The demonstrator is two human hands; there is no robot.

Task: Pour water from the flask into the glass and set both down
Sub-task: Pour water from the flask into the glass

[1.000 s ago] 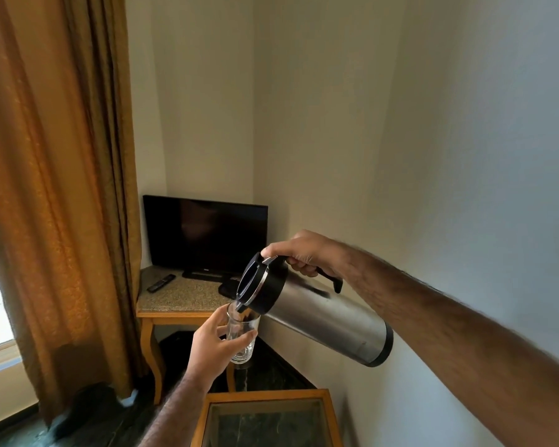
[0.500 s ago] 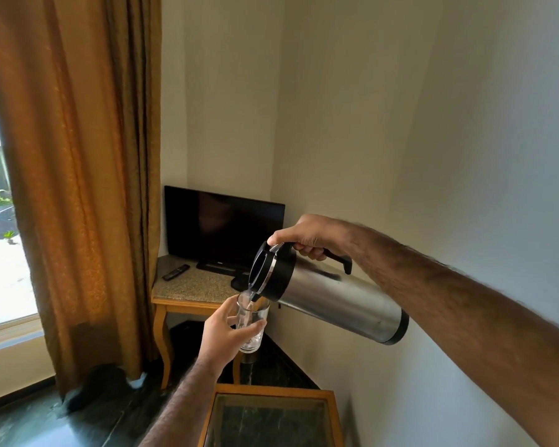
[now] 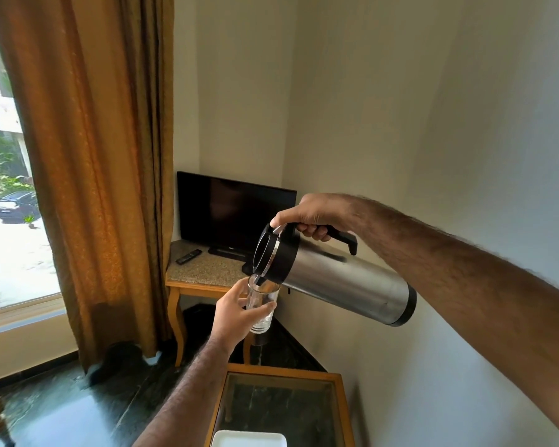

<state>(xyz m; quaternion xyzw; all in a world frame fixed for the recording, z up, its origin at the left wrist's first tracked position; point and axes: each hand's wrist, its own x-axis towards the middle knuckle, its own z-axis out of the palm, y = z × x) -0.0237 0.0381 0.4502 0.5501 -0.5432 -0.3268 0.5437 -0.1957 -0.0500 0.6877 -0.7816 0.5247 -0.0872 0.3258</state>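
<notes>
My right hand (image 3: pixel 310 217) grips the black handle of a steel flask (image 3: pixel 339 282) with a black top and base. The flask is tipped almost level, its spout down-left over the glass. A thin stream of water runs from the spout into the clear glass (image 3: pixel 263 304), which has a little water at its bottom. My left hand (image 3: pixel 234 312) is wrapped round the glass from the left and holds it upright in the air, just under the spout.
A glass-topped wooden table (image 3: pixel 281 372) lies below my hands, with a white tray (image 3: pixel 249 440) at its near edge. Behind stands a corner table (image 3: pixel 204 275) with a television (image 3: pixel 236 214) and a remote (image 3: pixel 188 256). An orange curtain (image 3: pixel 91 175) hangs left; a wall is close right.
The view has swung left and down, showing more window and the white tray. Flask and glass stay together in the same pouring pose, and water has gathered in the glass.
</notes>
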